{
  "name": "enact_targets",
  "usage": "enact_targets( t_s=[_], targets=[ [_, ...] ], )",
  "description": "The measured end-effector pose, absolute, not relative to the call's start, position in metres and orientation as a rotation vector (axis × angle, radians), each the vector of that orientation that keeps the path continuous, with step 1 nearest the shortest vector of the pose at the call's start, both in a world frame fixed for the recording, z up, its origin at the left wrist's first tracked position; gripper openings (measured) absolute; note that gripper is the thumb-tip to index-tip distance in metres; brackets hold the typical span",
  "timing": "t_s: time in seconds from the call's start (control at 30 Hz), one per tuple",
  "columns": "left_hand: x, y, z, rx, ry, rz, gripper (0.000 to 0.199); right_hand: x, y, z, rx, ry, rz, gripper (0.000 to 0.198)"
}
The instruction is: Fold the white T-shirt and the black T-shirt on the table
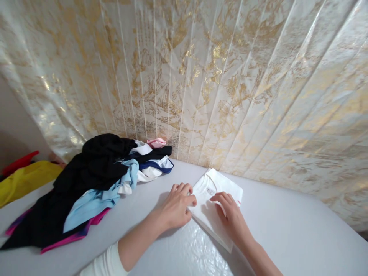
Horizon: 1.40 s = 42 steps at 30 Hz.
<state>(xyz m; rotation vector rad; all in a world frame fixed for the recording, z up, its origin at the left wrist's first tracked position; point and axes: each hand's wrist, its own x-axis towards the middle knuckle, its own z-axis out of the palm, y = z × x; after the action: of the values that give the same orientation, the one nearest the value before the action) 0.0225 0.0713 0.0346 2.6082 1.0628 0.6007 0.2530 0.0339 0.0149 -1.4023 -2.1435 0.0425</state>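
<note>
A folded white T-shirt (214, 189) lies on the pale table, its round neckline and a small printed label facing up toward the far side. At the shirt's left edge, my left hand (178, 207) has its fingers curled, with the edge of the cloth at its thumb and forefinger. My right hand (227, 211) is over the right part of the shirt, fingers stretched and apart, casting a shadow on the fabric. Whether its fingertips touch the cloth is hard to see.
A heap of clothes, with a black garment (92, 168) and a light blue one (97, 199), fills the table's left side. Yellow cloth (31, 176) lies beyond it at far left. A gold-patterned curtain (201, 76) hangs along the back edge of the table (299, 230).
</note>
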Motion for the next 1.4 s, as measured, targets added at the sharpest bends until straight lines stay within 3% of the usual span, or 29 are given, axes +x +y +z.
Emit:
enact_targets(
  t_s=[0.1, 0.3, 0.47, 1.07, 1.4],
  targets=[
    [0.024, 0.073, 0.032, 2.652, 0.938, 0.599, 0.033, 0.242, -0.002, 0.011, -1.399, -2.179, 0.152, 0.01],
    [0.027, 0.08, 0.023, 2.682, 0.792, 0.582, 0.011, 0.246, -0.024, -0.001, -1.429, -2.198, 0.102, 0.009],
    [0.023, 0.084, 0.022, 2.682, 0.747, 0.579, 0.006, 0.246, -0.022, 0.0, -1.357, -2.254, 0.112, 0.018],
    [0.006, 0.089, 0.018, 2.461, 0.838, 0.668, 0.022, 0.248, -0.028, -0.004, -1.436, -2.3, 0.206, 0.024],
    [0.006, 0.092, 0.023, 2.522, 0.842, 0.598, 0.015, 0.25, -0.026, -0.003, -1.478, -2.292, 0.289, 0.023]
  ],
)
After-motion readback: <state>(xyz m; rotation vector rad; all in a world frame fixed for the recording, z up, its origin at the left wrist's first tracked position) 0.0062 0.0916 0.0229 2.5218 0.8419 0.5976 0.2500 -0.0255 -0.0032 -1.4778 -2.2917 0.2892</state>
